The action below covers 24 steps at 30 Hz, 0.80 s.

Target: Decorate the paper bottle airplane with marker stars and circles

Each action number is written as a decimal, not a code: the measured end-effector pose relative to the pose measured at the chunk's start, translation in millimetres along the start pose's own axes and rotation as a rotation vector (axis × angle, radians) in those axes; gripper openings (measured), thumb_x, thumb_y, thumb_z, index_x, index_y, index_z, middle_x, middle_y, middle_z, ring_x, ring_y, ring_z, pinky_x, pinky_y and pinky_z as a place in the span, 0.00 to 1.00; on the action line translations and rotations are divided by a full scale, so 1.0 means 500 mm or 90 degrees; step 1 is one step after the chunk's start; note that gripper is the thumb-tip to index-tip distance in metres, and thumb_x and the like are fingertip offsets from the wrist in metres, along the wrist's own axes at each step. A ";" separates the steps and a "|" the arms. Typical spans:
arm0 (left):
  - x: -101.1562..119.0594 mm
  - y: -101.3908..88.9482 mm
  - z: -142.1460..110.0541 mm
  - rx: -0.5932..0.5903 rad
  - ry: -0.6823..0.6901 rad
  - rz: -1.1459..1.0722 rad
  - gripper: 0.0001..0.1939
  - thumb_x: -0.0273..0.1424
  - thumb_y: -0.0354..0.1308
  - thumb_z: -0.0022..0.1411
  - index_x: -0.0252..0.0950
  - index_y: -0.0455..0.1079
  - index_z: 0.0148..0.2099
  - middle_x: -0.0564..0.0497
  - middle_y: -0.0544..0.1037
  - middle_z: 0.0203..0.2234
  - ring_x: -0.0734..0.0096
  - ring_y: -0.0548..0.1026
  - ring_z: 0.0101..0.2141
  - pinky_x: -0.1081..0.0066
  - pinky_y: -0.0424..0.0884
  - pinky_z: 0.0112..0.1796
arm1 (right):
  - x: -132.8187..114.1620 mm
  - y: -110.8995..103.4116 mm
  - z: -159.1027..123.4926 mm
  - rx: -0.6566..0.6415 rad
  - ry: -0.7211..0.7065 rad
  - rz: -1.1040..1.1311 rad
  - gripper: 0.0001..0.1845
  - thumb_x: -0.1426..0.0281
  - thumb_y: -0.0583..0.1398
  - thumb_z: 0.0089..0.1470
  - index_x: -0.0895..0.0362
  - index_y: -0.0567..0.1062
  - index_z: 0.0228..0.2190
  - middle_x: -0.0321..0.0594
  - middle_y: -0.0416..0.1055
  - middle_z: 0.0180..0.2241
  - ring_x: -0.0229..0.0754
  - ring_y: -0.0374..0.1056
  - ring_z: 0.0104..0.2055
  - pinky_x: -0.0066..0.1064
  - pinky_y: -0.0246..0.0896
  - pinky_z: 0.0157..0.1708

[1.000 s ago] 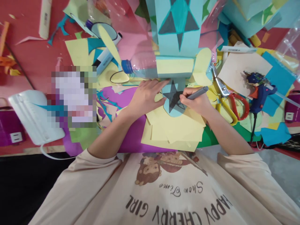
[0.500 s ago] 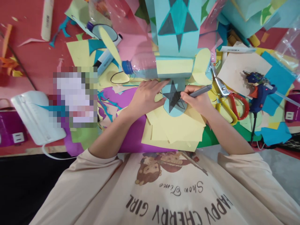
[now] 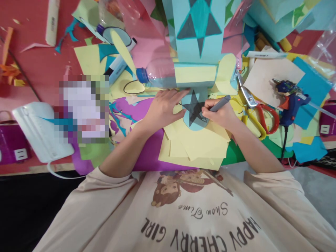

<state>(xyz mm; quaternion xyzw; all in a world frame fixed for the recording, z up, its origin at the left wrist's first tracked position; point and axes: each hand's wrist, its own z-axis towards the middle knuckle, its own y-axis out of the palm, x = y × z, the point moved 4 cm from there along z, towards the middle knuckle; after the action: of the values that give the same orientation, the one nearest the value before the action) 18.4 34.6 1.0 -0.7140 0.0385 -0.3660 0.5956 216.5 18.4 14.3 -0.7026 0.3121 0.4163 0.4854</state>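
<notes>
My right hand (image 3: 218,112) grips a grey marker (image 3: 222,102), its tip hidden behind my fingers, over the right side of a dark grey star (image 3: 193,107). The star is drawn on a rounded piece of light blue paper (image 3: 195,126). Fingers spread, my left hand (image 3: 168,109) lies flat against the left edge of that paper. Beneath it are sheets of yellow paper (image 3: 202,150). Just beyond both hands, a clear plastic bottle (image 3: 160,72) with a blue cap lies on its side, wrapped in blue and yellow paper.
Scissors (image 3: 262,117) with red and yellow handles lie right of my right hand. Farther right is a blue glue gun (image 3: 290,106). A white corded device (image 3: 43,133) sits at left. Paper scraps and a blue-white marker (image 3: 120,64) surround the work.
The marker in my right hand has swung more upright, its rear end shifting left. The right lower part of the star looks darker. My left hand stays put.
</notes>
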 end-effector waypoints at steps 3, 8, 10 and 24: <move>0.000 0.000 0.000 -0.003 -0.001 -0.001 0.29 0.36 0.53 0.67 0.36 0.67 0.69 0.44 0.80 0.43 0.55 0.78 0.48 0.57 0.70 0.52 | -0.003 0.000 0.000 -0.019 0.003 0.012 0.19 0.75 0.58 0.45 0.53 0.52 0.16 0.27 0.46 0.17 0.31 0.42 0.23 0.34 0.37 0.25; -0.001 0.001 0.001 0.007 0.006 0.003 0.29 0.36 0.54 0.67 0.37 0.67 0.68 0.45 0.79 0.42 0.56 0.77 0.46 0.57 0.70 0.51 | -0.005 -0.011 0.001 0.038 0.008 0.054 0.20 0.71 0.58 0.49 0.52 0.51 0.16 0.28 0.47 0.16 0.32 0.45 0.22 0.32 0.41 0.25; -0.001 0.001 0.001 0.012 0.009 0.001 0.29 0.36 0.54 0.67 0.36 0.67 0.68 0.45 0.79 0.41 0.56 0.77 0.45 0.57 0.70 0.50 | -0.004 -0.012 0.002 0.054 0.011 0.061 0.20 0.69 0.58 0.51 0.52 0.53 0.16 0.29 0.48 0.17 0.33 0.47 0.23 0.32 0.43 0.25; 0.000 -0.002 0.001 0.007 0.005 0.006 0.28 0.36 0.53 0.67 0.38 0.67 0.68 0.45 0.80 0.41 0.56 0.77 0.45 0.59 0.70 0.50 | 0.001 -0.007 0.000 0.040 0.013 0.015 0.20 0.70 0.59 0.53 0.52 0.54 0.17 0.28 0.48 0.17 0.32 0.45 0.23 0.33 0.42 0.26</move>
<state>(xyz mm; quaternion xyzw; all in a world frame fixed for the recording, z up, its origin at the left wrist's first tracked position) 18.2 35.1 1.9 -0.7091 0.0422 -0.3665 0.6009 219.5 19.4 15.4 -0.6877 0.3383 0.4047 0.4988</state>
